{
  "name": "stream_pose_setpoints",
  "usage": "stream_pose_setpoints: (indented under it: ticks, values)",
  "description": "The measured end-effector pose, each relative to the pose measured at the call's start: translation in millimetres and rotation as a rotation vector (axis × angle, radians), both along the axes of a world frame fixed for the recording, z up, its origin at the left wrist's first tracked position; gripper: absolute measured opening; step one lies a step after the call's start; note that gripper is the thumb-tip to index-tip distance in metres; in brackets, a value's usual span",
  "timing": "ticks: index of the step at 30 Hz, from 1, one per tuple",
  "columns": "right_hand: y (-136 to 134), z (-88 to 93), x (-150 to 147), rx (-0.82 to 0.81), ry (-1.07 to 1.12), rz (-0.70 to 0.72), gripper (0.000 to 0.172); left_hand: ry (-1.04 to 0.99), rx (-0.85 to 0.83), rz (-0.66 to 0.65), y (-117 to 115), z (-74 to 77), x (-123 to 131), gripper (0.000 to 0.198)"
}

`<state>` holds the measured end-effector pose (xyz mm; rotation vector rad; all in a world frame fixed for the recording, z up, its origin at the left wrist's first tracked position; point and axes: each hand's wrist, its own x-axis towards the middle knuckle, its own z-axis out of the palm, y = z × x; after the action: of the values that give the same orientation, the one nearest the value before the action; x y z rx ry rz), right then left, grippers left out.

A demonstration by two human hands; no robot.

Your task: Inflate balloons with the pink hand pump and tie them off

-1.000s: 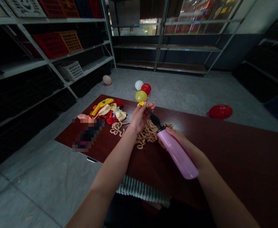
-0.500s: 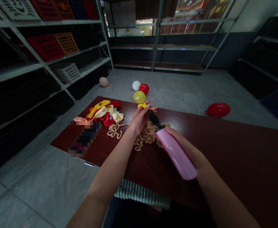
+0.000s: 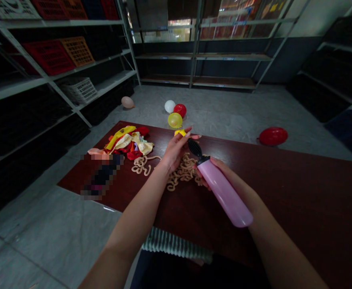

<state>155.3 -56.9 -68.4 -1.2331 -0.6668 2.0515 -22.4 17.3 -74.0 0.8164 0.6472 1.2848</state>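
My right hand point(image 3: 221, 170) is wrapped round a pink balloon pump point(image 3: 227, 194), near its black end. The pump slants up and to the left, and its ribbed black nozzle point(image 3: 195, 148) points at the fingers of my left hand point(image 3: 177, 150). A small yellow balloon point(image 3: 180, 133) is pinched in my left hand, close to the nozzle tip. Fingers hide whether the balloon's neck sits on the nozzle. Below both hands, a heap of tan, curly long balloons point(image 3: 183, 170) lies on the dark red table point(image 3: 284, 192).
Limp balloons point(image 3: 130, 142) and a blurred-out dark object point(image 3: 104, 176) lie on the table's left. Beyond the table, inflated yellow point(image 3: 175, 120), red point(image 3: 180, 110), white point(image 3: 170, 106), pale pink point(image 3: 128, 102) and larger red point(image 3: 273, 136) balloons lie on the floor. Shelves point(image 3: 160, 57) with crates stand around.
The view has shifted slightly, so the surroundings sit a little more to the left. The pump's rear end has moved slightly right; both hands keep their holds.
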Motion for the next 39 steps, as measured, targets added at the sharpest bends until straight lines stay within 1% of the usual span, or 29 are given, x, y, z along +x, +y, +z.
stream_pose_setpoints:
  ticks: [5,8,10,14,16,18,20,22,25,29,31,33,35,37,39]
  values:
    - [-1,3.7,0,-0.018,0.003,0.011,0.049,-0.012,0.025,-0.022,-1,1.6,-1,0.046]
    - [1,3.7,0,-0.021,-0.001,0.010,0.047,0.006,0.016,-0.044,-2,2.0,-1,0.051]
    - [2,3.6,0,-0.010,0.018,0.017,0.045,0.030,0.003,-0.072,-3,2.0,-2,0.053]
    - [3,5.0,-1,0.016,0.073,0.060,0.049,0.060,0.000,-0.151,-4,2.5,-4,0.053]
    - [1,7.0,-1,0.015,0.050,0.037,0.047,0.046,-0.003,-0.190,-5,3.5,-6,0.050]
    - [-2,10.1,-2,-0.004,-0.011,0.003,0.044,0.015,0.002,-0.218,-6,5.1,-7,0.045]
    - [-5,13.7,-4,0.004,-0.062,0.005,0.043,-0.045,-0.003,-0.263,-7,7.5,-8,0.039]
    - [-7,17.1,-7,0.060,-0.100,0.040,0.043,-0.139,-0.051,-0.323,-8,10.6,-9,0.036]
    - [-7,20.0,-11,0.192,-0.175,0.098,0.042,-0.288,-0.194,-0.369,-9,16.3,-7,0.036]
    - [-4,19.0,-10,0.345,-0.290,0.245,0.049,-0.453,-0.339,-0.360,-13,22.0,-1,0.035]
    - [-4,17.7,-9,0.356,-0.301,0.275,0.048,-0.479,-0.361,-0.335,-14,23.1,0,0.034]
    - [-4,16.0,-9,0.325,-0.303,0.290,0.045,-0.456,-0.365,-0.289,-13,23.7,-1,0.033]
    - [-3,14.0,-9,0.355,-0.331,0.341,0.052,-0.416,-0.376,-0.233,-12,24.6,-4,0.032]
    - [-2,11.8,-10,0.472,-0.398,0.411,0.063,-0.389,-0.392,-0.178,-10,26.1,-9,0.032]
    - [0,9.8,-11,0.592,-0.487,0.451,0.070,-0.383,-0.389,-0.123,-9,27.6,-13,0.031]
